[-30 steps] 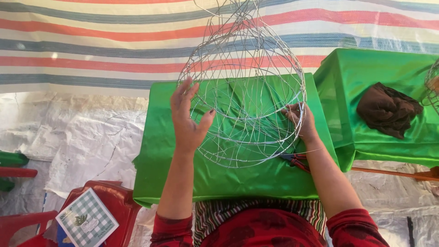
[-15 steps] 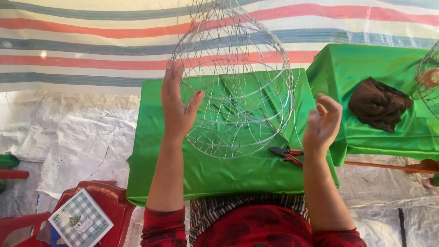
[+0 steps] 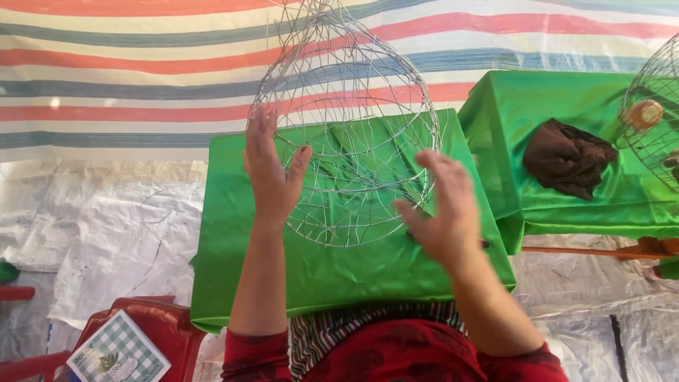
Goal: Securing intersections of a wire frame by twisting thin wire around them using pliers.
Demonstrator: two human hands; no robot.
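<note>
A round wire basket frame [image 3: 346,120] stands tilted on a table draped in green cloth [image 3: 233,247]. My left hand [image 3: 272,173] presses flat against the frame's left side, fingers spread upward, steadying it. My right hand [image 3: 442,209] hovers blurred just off the frame's lower right rim, fingers apart and holding nothing. It covers most of a pair of pliers with red handles [image 3: 484,244] lying on the cloth.
A second green-draped table [image 3: 537,106] at the right carries a dark brown cloth [image 3: 566,155] and another wire frame [image 3: 654,117]. A striped tarp hangs behind. A red plastic chair [image 3: 152,329] with a checked card [image 3: 117,354] sits lower left. White sheeting covers the ground.
My right hand let go of the frame's right rim, lifted away, and now swings back toward the lower right of the frame. The left hand stays on the frame's left side.
</note>
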